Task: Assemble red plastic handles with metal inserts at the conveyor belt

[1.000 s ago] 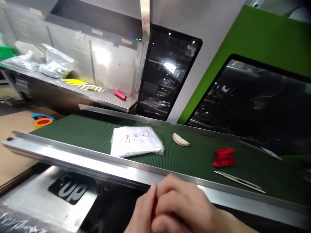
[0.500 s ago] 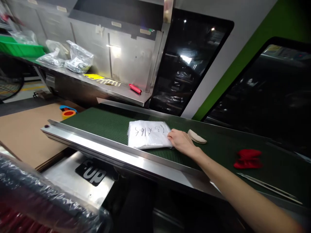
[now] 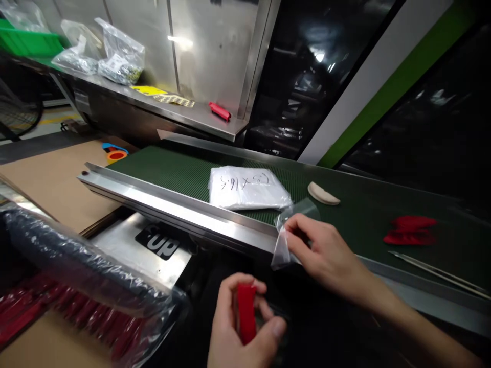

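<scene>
My left hand [image 3: 245, 322] is low in front of the conveyor, its fingers wrapped round a small red plastic part [image 3: 246, 312]. Just above and to the right, my right hand [image 3: 322, 245] pinches a clear plastic bag [image 3: 284, 248] over the conveyor's near rail. Behind that bag a white packet of plastic bags [image 3: 249, 188], with handwriting on it, lies on the green conveyor belt [image 3: 172, 166]. Farther right on the belt are a beige half-round piece [image 3: 323, 194], red parts [image 3: 410, 230] and a pair of tweezers [image 3: 437, 271].
A plastic-lined box [image 3: 88, 266] with several wrapped red parts stands at lower left. Cardboard [image 3: 57, 189] bears a roll of orange tape [image 3: 116, 155]. On the metal shelf [image 3: 199, 115] are bags of small parts [image 3: 120, 61] and a red piece [image 3: 220, 111]. A metal rail [image 3: 176, 209] edges the belt.
My right hand has left the white packet, moving right and toward me with a clear bag. My left hand has come into view holding a red part. The camera view has tilted down.
</scene>
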`<action>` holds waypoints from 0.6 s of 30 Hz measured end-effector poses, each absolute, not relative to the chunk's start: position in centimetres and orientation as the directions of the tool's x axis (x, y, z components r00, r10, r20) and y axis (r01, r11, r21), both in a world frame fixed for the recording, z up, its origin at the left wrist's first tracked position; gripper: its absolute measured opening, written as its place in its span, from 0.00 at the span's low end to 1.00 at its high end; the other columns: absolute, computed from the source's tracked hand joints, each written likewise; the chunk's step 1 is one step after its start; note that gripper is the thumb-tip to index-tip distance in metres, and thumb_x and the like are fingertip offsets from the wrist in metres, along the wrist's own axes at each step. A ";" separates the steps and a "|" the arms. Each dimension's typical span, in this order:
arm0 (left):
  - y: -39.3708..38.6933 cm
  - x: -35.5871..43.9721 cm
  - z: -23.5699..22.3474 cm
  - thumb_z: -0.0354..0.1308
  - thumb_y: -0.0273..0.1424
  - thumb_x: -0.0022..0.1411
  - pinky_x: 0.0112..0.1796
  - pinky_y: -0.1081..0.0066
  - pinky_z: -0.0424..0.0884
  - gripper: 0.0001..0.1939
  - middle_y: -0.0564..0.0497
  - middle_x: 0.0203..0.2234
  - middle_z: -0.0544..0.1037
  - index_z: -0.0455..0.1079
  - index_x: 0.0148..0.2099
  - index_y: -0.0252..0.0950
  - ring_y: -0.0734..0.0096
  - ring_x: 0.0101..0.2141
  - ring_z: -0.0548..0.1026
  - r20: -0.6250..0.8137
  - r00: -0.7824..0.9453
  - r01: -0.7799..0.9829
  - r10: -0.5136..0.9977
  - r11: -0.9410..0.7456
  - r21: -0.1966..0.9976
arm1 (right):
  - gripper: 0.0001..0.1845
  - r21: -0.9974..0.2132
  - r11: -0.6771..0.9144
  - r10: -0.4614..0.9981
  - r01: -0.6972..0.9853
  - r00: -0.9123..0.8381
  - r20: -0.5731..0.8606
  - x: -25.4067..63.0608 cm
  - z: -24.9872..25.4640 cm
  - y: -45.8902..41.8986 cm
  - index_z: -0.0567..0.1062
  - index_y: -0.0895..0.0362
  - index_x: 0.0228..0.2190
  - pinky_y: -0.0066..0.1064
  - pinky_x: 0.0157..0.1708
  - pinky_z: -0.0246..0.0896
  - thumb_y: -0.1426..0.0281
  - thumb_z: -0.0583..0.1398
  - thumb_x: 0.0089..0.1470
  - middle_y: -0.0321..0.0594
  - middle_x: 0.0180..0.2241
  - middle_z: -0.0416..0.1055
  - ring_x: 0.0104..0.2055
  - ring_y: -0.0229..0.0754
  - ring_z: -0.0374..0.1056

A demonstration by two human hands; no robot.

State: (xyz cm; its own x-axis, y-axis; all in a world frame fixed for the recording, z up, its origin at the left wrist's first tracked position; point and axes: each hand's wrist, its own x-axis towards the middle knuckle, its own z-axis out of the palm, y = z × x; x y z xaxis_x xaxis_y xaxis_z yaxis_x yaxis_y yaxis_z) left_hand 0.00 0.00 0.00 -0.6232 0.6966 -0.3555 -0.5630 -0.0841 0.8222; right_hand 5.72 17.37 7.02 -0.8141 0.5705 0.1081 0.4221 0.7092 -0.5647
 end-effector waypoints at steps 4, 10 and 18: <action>0.1 0.6 1.0 0.70 0.34 0.46 0.44 0.72 0.70 0.30 0.49 0.41 0.74 0.63 0.50 0.39 0.68 0.40 0.73 -0.363 -0.653 -0.483 0.665 0.005 0.876 | 0.09 -0.691 0.562 0.602 0.455 -0.798 -0.035 8.0 5.3 12.9 0.68 0.54 0.27 0.22 0.23 0.54 0.68 0.54 0.59 0.28 0.23 0.67 0.23 0.30 0.61; -2.2 2.1 -1.5 0.68 0.31 0.48 0.51 0.70 0.65 0.29 0.50 0.46 0.73 0.63 0.52 0.40 0.66 0.48 0.71 -0.432 -0.589 -0.403 0.683 0.216 0.890 | 0.09 -0.758 0.285 0.675 0.587 -0.685 -0.276 10.2 2.0 10.9 0.67 0.55 0.23 0.24 0.23 0.52 0.69 0.54 0.54 0.29 0.21 0.65 0.23 0.31 0.59; -2.7 2.9 -2.0 0.66 0.37 0.56 0.22 0.80 0.61 0.18 0.53 0.32 0.74 0.66 0.46 0.38 0.81 0.22 0.65 -0.595 -0.490 -0.484 0.637 0.369 0.793 | 0.11 -0.793 0.121 0.680 0.597 -0.632 -0.372 12.6 -0.5 9.6 0.66 0.55 0.22 0.24 0.21 0.50 0.68 0.55 0.56 0.28 0.19 0.63 0.22 0.31 0.57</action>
State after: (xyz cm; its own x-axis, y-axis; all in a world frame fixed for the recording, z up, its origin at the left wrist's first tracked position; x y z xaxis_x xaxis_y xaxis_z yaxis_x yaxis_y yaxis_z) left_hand 2.91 -2.65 -1.99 -0.4896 0.6372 -0.5952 -0.4838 0.3694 0.7934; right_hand 12.64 9.63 -0.46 -0.6319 0.6800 -0.3719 0.5970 0.1211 -0.7930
